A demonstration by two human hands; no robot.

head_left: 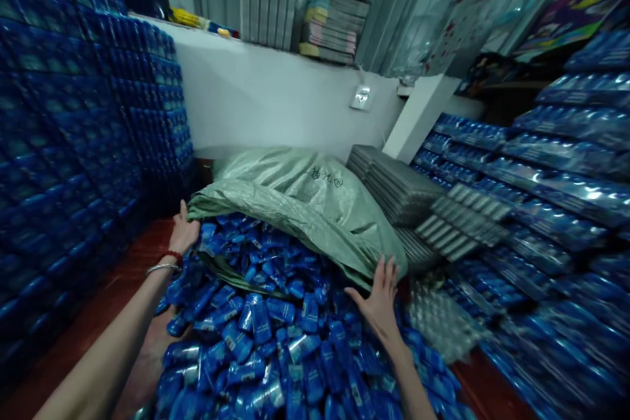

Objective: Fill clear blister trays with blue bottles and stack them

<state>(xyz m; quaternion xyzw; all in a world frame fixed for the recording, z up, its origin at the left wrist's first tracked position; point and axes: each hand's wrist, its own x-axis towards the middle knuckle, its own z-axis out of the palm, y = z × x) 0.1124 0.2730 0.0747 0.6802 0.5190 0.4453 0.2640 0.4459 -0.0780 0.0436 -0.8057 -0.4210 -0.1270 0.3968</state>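
Note:
A large pale green woven sack (295,190), with dark handwriting on it, lies on its side against the low white wall. From its wide mouth a heap of small blue packets (260,321) spills toward me. My left hand (184,231) is closed on the left corner of the sack's rim; a red bead bracelet and a silver bangle are on that wrist. At the rim's right end, my right hand (381,292) lies against the sack with its fingers stretched and the thumb apart. Part of the lower rim is buried among the packets.
Tall stacks of blue packs (73,111) rise at the left, with more stacks of blue packs (566,164) at the right. Grey plastic trays (394,184) are piled beside the sack. A ledge on the white wall (275,98) carries bundled trays. Reddish floor (132,289) shows at the left.

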